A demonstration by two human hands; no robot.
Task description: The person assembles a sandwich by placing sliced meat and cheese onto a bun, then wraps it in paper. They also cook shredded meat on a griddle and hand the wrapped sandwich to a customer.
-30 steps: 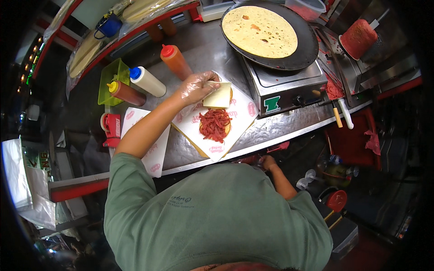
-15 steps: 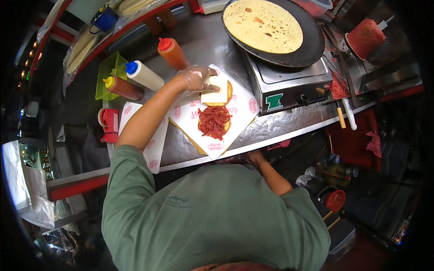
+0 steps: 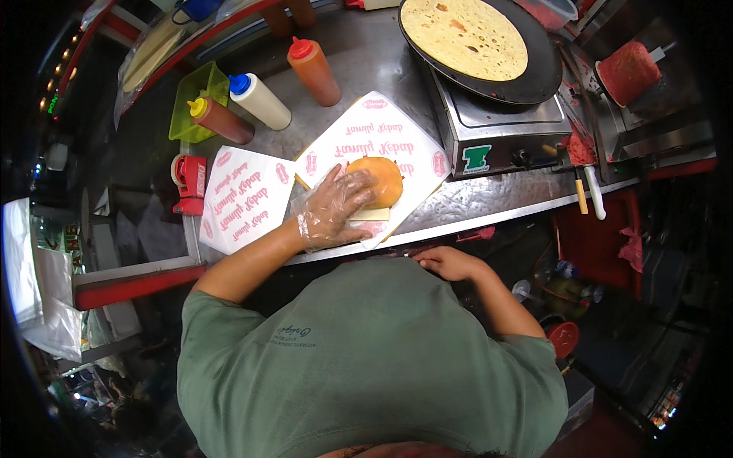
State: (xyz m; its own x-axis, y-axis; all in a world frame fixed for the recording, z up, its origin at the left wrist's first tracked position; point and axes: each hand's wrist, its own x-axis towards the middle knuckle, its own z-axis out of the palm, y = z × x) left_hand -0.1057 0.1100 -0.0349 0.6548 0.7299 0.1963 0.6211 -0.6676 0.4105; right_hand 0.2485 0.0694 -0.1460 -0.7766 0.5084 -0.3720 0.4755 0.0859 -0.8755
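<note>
My left hand [image 3: 340, 204], in a clear plastic glove, lies over the left side of a round burger bun [image 3: 382, 182], fingers on its top and thumb at the near side. A corner of a pale cheese slice [image 3: 371, 215] pokes out under the bun, and small bits of red shredded meat show at its far edge. The burger rests on a printed white paper sheet [image 3: 365, 126]. At the counter's front edge, my bare right hand [image 3: 450, 263] has curled fingers; what they hold, if anything, is hidden.
Left of the burger lies another paper sheet [image 3: 243, 200], with a red tape dispenser [image 3: 189, 183] beside it. Behind stand brown [image 3: 221, 122], white [image 3: 261, 103] and orange [image 3: 314, 72] sauce bottles and a green basket [image 3: 183, 103]. A flatbread [image 3: 466, 38] sits on a griddle [image 3: 546, 69]; knives [image 3: 591, 191] overhang the edge.
My left hand has turned the cheese-topped bun half over onto the meat-covered half and moved nearer to me. My right hand has come further into view at the counter edge.
</note>
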